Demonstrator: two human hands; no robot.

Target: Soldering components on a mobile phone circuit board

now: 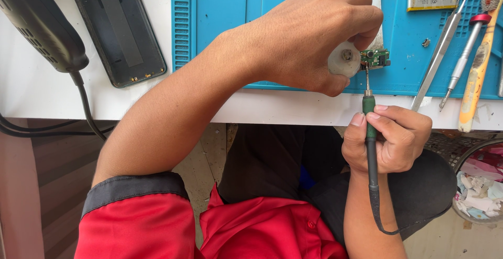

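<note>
White table [63, 99] carries a blue work mat [225, 7]. At the mat's near edge sits a small green circuit board [376, 58]. Your left hand [309, 34] arches over the mat, wrist bent, grip closed on a white round spool [344, 59] just beside the board. Your right hand [390, 139], below the mat's edge, fist-clamps a green soldering iron [370, 120], tip touching the board. Tweezers [439, 54] lie on the mat's right part.

Bright, even daylight, no hard glare. Soft shadow under the left hand [309, 34] on the blue mat [220, 7]. Under the table [52, 96] it is dimmer. Sharp focus across hands and tools; slight wide-angle stretch at the edges. No motion blur.
</note>
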